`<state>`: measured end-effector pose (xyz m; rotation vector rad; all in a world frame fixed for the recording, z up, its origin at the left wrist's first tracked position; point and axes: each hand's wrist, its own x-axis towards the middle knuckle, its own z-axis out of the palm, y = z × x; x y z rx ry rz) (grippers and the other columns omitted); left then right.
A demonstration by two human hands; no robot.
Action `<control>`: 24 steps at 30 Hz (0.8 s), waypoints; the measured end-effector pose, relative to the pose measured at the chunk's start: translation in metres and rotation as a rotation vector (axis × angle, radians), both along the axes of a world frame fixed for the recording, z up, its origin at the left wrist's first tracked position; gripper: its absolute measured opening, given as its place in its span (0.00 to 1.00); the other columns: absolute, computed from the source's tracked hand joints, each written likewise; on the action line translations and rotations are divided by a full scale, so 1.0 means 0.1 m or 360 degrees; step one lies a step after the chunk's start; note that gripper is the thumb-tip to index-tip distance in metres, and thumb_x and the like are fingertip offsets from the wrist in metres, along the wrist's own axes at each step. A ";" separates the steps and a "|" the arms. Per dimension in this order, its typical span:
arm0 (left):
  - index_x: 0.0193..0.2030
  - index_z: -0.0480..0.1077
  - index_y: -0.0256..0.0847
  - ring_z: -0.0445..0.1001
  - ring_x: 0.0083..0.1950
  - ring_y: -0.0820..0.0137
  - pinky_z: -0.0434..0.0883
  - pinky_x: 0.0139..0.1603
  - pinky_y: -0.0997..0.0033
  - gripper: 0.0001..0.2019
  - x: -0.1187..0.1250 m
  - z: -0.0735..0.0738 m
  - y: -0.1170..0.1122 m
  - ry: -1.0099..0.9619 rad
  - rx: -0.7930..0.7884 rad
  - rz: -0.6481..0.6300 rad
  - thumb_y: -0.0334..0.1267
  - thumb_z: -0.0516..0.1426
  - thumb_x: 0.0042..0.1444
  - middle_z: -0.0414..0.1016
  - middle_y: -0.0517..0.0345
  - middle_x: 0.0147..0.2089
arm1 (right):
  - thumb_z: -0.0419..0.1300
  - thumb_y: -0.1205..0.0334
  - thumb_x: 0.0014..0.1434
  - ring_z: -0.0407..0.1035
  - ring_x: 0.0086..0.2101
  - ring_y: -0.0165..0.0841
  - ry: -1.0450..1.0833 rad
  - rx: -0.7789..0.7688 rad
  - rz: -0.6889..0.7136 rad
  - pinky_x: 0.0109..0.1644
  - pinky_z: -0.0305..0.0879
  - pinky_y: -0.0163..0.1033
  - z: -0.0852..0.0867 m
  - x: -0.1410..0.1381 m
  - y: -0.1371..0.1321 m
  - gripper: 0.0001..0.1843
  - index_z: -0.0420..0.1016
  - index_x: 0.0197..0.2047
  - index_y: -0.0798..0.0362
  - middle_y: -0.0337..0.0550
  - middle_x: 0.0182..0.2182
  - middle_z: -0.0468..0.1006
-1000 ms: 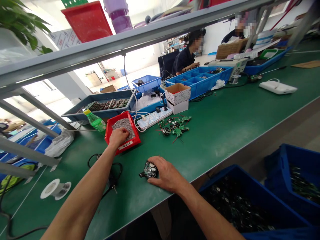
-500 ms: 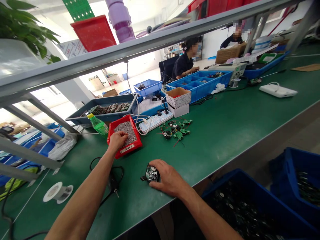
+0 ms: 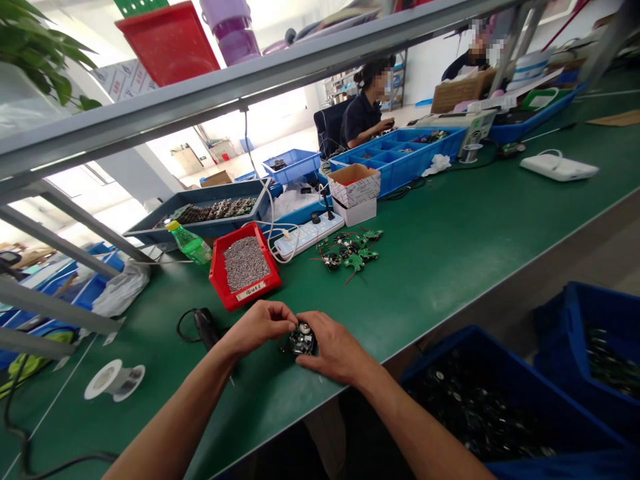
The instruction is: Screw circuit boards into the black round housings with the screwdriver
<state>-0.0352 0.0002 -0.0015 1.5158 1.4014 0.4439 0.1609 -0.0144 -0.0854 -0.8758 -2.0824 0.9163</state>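
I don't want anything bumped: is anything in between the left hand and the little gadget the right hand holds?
Nothing visible stands between them. The left hand is very close to the gadget, perhaps touching it, while the right hand holds the other side.

Left hand point(image 3: 265, 327): thumb and index drawn together in a pinch, knuckles up; left forearm point(image 3: 173, 403) bare, slanting back and outward from it. Right hand point(image 3: 334, 345): just beside the left, curled in a C, thumb nearer the body than the fingers. Right forearm point(image 3: 407, 413) bare, running back and outward. Fingertip contact between hands: cannot tell.
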 end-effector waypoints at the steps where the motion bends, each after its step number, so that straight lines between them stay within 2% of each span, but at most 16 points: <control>1: 0.33 0.76 0.35 0.66 0.26 0.75 0.63 0.29 0.74 0.08 0.02 -0.04 -0.03 0.0025 0.0002 -0.0031 0.38 0.62 0.48 0.74 0.58 0.28 | 0.70 0.64 0.47 0.66 0.52 0.41 0.0000 -0.0001 0.0001 0.58 0.65 0.47 0.00 0.00 0.00 0.35 0.64 0.57 0.51 0.47 0.52 0.73; 7: 0.32 0.76 0.36 0.68 0.28 0.73 0.64 0.31 0.73 0.08 0.02 -0.17 -0.06 0.0138 0.0052 -0.0066 0.38 0.60 0.49 0.74 0.58 0.29 | 0.71 0.63 0.47 0.66 0.53 0.42 -0.0011 0.0001 0.0004 0.58 0.64 0.48 0.00 0.00 0.00 0.36 0.63 0.58 0.52 0.48 0.53 0.72; 16: 0.32 0.75 0.37 0.66 0.27 0.72 0.63 0.29 0.73 0.07 0.05 -0.17 -0.09 0.0203 0.0067 -0.0053 0.38 0.59 0.49 0.74 0.58 0.28 | 0.70 0.64 0.47 0.66 0.53 0.42 0.0009 -0.0011 0.0001 0.58 0.64 0.48 -0.01 0.00 0.00 0.36 0.63 0.59 0.51 0.48 0.53 0.72; 24: 0.29 0.71 0.38 0.66 0.26 0.72 0.62 0.28 0.74 0.05 0.11 -0.15 -0.05 0.0328 0.0076 -0.0061 0.38 0.59 0.47 0.70 0.61 0.25 | 0.71 0.65 0.47 0.67 0.50 0.41 0.0004 0.0001 0.0007 0.55 0.66 0.47 0.03 0.01 -0.01 0.33 0.65 0.55 0.50 0.45 0.49 0.74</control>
